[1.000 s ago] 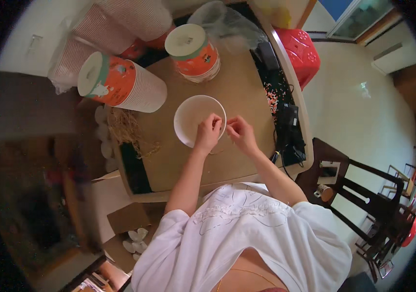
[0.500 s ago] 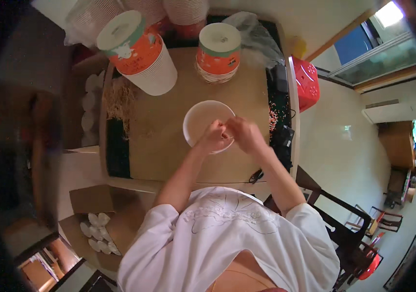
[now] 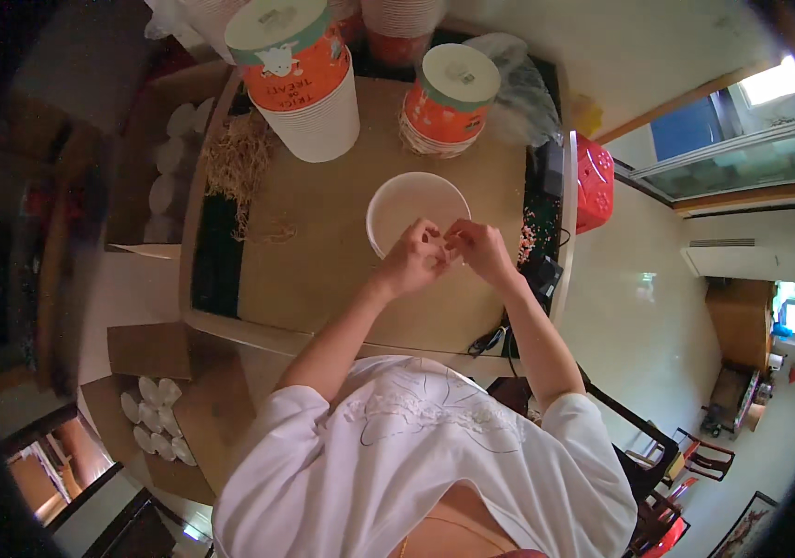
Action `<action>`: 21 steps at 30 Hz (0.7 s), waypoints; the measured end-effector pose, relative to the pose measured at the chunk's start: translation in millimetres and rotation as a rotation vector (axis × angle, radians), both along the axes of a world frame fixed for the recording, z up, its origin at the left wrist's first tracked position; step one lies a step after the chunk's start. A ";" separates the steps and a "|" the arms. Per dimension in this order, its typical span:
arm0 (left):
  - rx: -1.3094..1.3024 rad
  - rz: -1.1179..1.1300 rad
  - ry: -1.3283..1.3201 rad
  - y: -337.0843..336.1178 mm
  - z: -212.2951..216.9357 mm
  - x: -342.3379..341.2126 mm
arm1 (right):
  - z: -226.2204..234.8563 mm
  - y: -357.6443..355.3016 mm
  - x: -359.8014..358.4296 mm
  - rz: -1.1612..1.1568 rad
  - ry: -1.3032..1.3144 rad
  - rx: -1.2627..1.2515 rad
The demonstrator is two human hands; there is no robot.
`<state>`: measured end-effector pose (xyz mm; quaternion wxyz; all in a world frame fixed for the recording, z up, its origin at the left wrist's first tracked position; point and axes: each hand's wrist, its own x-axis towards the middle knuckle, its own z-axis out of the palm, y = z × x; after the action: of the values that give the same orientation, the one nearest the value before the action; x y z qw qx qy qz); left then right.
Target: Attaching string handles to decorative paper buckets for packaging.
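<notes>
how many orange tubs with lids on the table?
2. A large orange tub stands at the far left of the table; a smaller orange tub stands to its right, beyond the white bowl. More may be hidden past the top edge.

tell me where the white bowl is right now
In the head view the white bowl sits mid-table on the brown tabletop, just beyond the left hand and right hand, with two orange-and-white tubs behind it.
</notes>
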<state>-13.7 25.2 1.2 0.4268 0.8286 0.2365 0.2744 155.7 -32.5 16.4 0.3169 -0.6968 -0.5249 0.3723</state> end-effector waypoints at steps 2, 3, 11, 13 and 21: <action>0.050 0.019 0.062 1.8 0.2 -1.7 | -0.5 0.9 -0.3 -0.001 -0.014 0.040; 0.053 0.011 0.068 2.5 0.2 -2.6 | 0.1 1.3 -1.1 -0.011 0.007 0.041; 0.233 -0.028 0.077 1.1 1.9 3.8 | -1.6 0.9 2.8 0.029 -0.063 0.033; 0.322 -0.012 0.215 -0.7 10.4 7.4 | -1.0 -0.5 3.4 0.048 -0.121 0.031; -0.139 0.032 0.141 1.9 -0.6 12.6 | -2.0 -21.5 -15.6 -0.165 -0.049 0.216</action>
<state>-1.0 27.1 0.6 0.4613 0.8102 0.2977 0.2053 140.2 -54.0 14.4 0.4065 -0.7082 -0.5105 0.2693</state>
